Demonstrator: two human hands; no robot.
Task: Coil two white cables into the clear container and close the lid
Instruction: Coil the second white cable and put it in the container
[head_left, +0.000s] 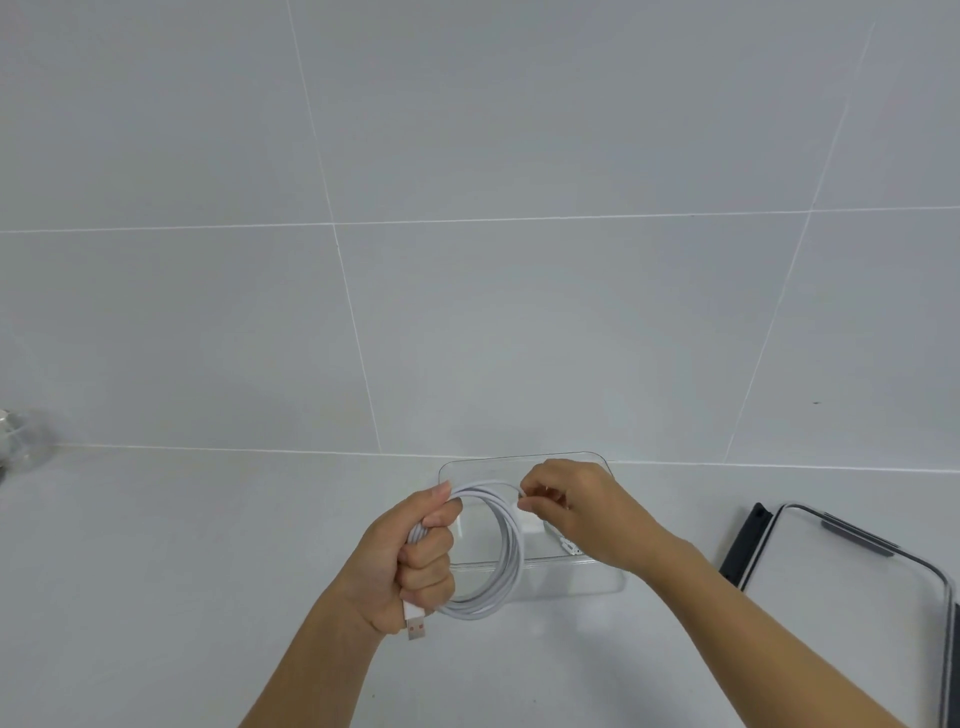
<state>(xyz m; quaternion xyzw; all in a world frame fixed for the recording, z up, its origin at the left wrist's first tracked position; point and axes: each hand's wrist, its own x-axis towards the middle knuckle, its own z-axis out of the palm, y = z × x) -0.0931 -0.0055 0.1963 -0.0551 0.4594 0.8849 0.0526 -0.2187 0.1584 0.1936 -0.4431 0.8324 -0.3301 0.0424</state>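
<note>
Tiled wall (467, 130), white counter (156, 571) — blurred clear object (21, 441) at left.

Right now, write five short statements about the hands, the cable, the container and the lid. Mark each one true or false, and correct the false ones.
1. The left hand grips a coiled white cable. True.
2. The lid is closed on the clear container. False: the container is open, and the lid lies on the counter to its right.
3. The right hand pinches the white cable at the coil's upper right. True.
4. The coil lies flat on the floor of the clear container. False: both hands hold it up, in front of the container.
5. A USB plug sticks out below the left hand. True.
</note>
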